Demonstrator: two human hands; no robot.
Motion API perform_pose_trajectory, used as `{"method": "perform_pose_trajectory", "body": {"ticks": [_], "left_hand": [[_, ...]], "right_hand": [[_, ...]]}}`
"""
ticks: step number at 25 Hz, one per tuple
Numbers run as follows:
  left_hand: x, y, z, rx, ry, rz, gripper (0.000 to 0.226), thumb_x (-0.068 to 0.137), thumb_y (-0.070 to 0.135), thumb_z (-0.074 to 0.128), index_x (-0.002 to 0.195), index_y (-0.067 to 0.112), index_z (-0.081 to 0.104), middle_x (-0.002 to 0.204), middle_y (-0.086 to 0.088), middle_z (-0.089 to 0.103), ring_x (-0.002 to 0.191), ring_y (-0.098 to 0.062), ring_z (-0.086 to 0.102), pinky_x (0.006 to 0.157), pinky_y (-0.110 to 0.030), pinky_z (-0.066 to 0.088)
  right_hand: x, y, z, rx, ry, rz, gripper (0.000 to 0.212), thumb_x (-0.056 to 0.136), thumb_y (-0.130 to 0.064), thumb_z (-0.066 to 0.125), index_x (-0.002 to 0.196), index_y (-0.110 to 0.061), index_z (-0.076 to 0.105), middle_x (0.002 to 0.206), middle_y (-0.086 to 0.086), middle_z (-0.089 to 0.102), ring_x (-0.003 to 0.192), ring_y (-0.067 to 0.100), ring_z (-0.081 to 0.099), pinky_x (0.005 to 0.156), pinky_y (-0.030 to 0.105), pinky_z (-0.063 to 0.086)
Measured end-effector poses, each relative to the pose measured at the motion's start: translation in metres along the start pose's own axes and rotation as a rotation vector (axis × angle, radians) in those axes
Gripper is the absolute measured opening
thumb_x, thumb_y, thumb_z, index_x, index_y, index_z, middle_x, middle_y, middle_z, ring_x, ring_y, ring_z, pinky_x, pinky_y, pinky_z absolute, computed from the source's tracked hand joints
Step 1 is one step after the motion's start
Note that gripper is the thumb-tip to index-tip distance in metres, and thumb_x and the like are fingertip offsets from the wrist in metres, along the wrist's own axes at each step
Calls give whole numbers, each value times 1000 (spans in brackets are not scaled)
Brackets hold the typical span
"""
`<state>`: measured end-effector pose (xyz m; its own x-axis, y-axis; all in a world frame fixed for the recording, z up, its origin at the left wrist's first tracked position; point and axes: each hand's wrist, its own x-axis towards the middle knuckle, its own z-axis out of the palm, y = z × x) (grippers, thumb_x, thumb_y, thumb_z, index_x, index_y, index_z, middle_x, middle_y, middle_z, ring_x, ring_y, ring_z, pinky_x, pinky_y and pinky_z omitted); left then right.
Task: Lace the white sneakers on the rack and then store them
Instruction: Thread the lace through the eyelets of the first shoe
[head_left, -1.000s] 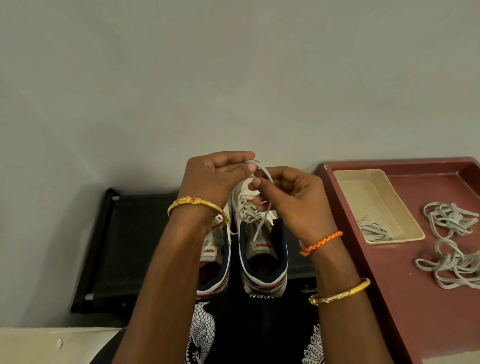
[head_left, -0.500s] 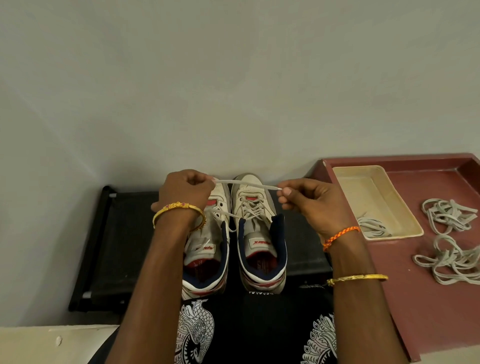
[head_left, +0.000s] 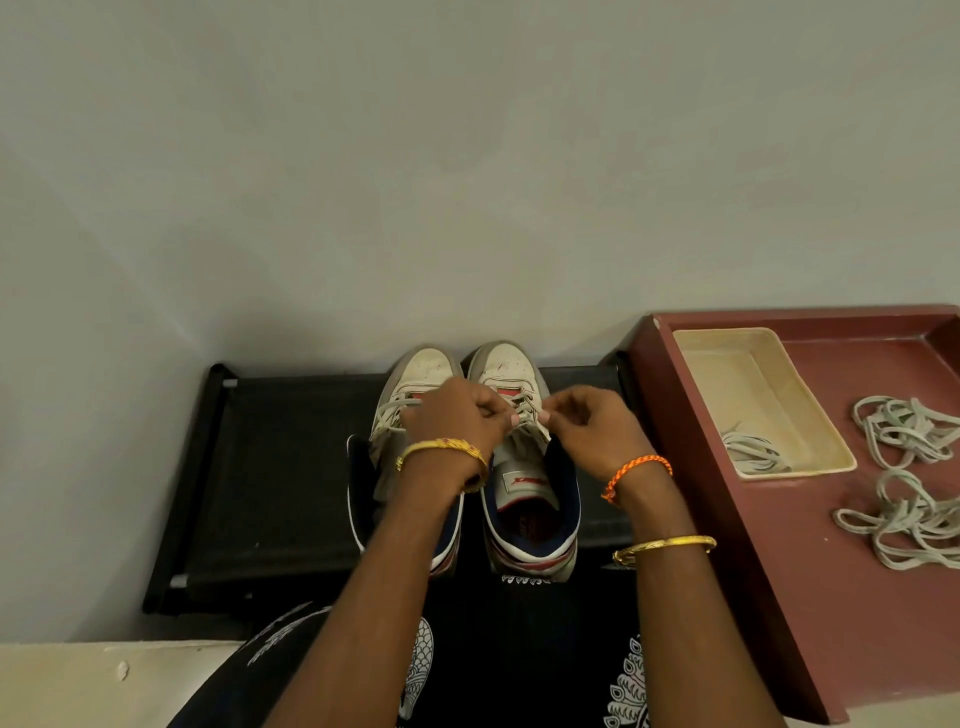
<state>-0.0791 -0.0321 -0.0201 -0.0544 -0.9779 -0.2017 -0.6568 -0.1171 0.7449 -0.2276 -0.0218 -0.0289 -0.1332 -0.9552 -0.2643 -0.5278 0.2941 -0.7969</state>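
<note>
While the pale wall fills most of the view, a low black rack (head_left: 270, 478) stands against its foot and carries the pair of white sneakers (head_left: 524, 467), set side by side with their toes to the wall and their heels toward the person. To the right of the rack sits a dark red tray (head_left: 769, 597); it holds a cream dish (head_left: 753, 395) with one coiled lace inside, and two loose bundles of spare laces (head_left: 904, 473) lie on the tray's floor beside the dish.

Both hands work over the right-hand shoe of the pair. The left hand (head_left: 457, 421) is curled with its fingertips pinched together at the shoe's lacing, and the right hand (head_left: 592, 431) pinches in the same way just beside it, the two almost touching. What they pinch is hidden between the fingertips; it is most likely the lace (head_left: 524, 405) of that shoe.

As a judgement, the flat lace is light, limp and a little slippery, so it is best held near its ends with a firm fingertip pinch. The sneakers look light with soft uppers and a firmer sole, and would lift most easily by the heel collar.
</note>
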Motion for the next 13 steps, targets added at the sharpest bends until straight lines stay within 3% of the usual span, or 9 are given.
{"method": "perform_pose_trajectory", "body": {"ticks": [2,5,8,10,13], "left_hand": [[-3,1,16,243,49,-45,10,84,33,67,89,28,73,106,5,66,113,-21,50,98,-39,31],[-8,5,30,507,66,-77,18,85,34,64,101,32,71,135,2,43,131,-25,25,99,-45,26],[-7,5,36,434,82,-54,17,83,34,65,99,34,71,143,5,35,135,-21,20,101,-44,23],[-8,6,39,375,92,-49,15,83,34,65,97,34,72,142,7,37,134,-18,22,100,-42,23],[-7,8,42,363,91,-62,18,84,33,64,100,34,71,142,10,38,133,-17,24,99,-41,23]], "right_hand": [[1,7,0,-162,-98,77,18,85,-19,67,101,-10,68,103,7,67,101,22,61,88,33,51],[3,8,1,-159,-115,158,25,85,-14,65,108,-6,68,110,10,65,102,22,59,81,25,46],[8,12,0,-55,-50,231,7,80,-11,69,86,-13,71,102,11,67,94,22,60,80,31,51],[10,15,-1,-16,-46,253,12,77,-9,71,72,-19,67,95,10,67,94,24,62,84,37,53],[10,17,-4,14,-66,253,15,77,-8,72,71,-20,66,90,8,66,94,23,63,86,39,54]]}}
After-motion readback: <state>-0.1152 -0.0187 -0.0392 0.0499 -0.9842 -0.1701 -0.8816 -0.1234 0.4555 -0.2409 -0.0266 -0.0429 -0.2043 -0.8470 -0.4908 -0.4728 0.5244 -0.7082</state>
